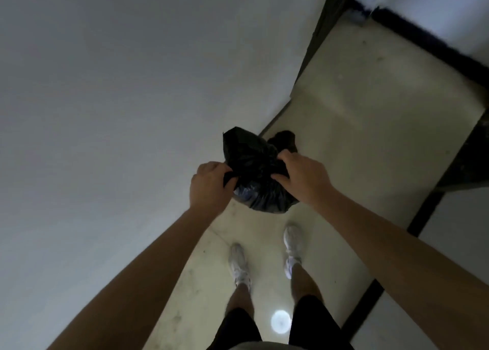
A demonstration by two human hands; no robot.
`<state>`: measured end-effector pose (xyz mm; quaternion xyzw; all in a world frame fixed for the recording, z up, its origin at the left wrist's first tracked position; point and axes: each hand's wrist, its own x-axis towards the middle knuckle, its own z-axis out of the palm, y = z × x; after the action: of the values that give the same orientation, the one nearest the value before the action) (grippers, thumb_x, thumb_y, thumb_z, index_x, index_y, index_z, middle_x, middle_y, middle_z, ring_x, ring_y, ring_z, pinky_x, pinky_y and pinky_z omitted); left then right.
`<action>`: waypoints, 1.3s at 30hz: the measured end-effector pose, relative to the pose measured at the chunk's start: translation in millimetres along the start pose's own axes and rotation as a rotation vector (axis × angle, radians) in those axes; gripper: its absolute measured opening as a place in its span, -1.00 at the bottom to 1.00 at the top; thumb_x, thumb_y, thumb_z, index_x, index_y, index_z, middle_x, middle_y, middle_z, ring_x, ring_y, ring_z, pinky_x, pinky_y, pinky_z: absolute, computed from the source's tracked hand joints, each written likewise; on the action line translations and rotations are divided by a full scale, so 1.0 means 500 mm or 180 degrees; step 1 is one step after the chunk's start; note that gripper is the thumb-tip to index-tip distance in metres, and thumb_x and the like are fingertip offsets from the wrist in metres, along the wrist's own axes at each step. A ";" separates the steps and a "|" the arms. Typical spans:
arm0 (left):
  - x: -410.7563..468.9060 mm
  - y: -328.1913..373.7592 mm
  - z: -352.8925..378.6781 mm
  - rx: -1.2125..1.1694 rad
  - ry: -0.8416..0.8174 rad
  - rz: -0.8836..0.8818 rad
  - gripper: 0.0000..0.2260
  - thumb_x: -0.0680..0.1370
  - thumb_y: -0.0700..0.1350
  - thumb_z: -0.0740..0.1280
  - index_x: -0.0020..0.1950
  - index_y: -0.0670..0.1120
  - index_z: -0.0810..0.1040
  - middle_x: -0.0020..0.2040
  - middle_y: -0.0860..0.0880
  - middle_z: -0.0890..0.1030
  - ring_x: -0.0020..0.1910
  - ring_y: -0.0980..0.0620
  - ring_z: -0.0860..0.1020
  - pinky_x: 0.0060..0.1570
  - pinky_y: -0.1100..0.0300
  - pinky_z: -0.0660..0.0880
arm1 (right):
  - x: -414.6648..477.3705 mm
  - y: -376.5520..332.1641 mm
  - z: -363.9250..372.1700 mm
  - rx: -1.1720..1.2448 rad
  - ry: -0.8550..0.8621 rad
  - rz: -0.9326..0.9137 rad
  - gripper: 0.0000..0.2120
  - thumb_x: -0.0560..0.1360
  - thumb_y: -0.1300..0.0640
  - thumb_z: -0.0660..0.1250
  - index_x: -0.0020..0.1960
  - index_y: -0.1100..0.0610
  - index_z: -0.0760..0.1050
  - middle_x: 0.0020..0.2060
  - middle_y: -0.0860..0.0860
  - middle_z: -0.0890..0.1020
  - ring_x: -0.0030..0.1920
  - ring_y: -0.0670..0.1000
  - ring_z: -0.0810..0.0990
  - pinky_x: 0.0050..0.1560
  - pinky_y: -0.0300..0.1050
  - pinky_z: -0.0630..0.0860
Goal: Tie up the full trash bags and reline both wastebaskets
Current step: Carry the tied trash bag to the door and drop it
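Hallway floor (357,124) underfoot, your left hand (209,184) and right hand (304,176) each grip a pinch of black trash bag (251,161), knot seemingly unfinished, relining not started.

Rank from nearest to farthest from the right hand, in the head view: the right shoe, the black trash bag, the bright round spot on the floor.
1. black trash bag: gripped by the right hand.
2. right shoe: on the floor, below the hand.
3. bright round spot: on the floor, farther back, toward the body.

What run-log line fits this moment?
stage: tying full bag | left hand: grips trash bag | right hand: grips trash bag
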<state>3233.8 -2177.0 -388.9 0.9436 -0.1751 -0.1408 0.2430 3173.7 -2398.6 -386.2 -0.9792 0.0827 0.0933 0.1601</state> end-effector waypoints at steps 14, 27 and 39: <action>0.241 -0.241 0.617 -0.0060 -0.0585 -0.1161 -0.75 0.60 0.02 0.28 0.15 -0.11 0.57 0.00 -0.04 0.61 -0.05 -0.01 0.56 -0.15 0.17 0.41 | 0.255 0.321 0.613 0.1100 -0.0648 0.0291 -0.71 0.52 0.05 0.45 0.14 0.22 0.62 -0.05 0.13 0.71 -0.01 0.10 0.68 0.07 -0.12 0.52; 0.238 -0.233 0.634 0.0419 -0.0103 -0.0663 -0.50 0.65 0.03 0.16 0.55 -0.14 0.20 0.57 -0.22 0.14 0.54 -0.21 0.13 0.45 -0.18 0.15 | 0.283 0.347 0.640 0.1191 -0.0729 0.0507 -0.56 0.65 -0.01 0.20 0.48 0.12 0.35 0.34 0.14 0.50 0.30 0.12 0.51 0.26 -0.04 0.43; 0.138 0.000 0.161 0.1311 0.0616 0.0531 -0.42 0.67 0.16 0.02 0.61 -0.12 0.04 0.59 -0.27 -0.02 0.57 -0.26 -0.08 0.49 -0.28 -0.06 | 0.149 0.189 0.144 0.0440 0.0995 -0.0132 -0.41 0.66 -0.11 0.11 0.60 0.15 0.13 0.57 0.25 0.13 0.55 0.25 0.17 0.47 0.16 0.21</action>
<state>3267.7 -2237.5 -469.4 0.9647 -0.2533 0.0095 0.0718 3216.7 -2473.0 -497.0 -0.9699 0.0927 -0.0692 0.2142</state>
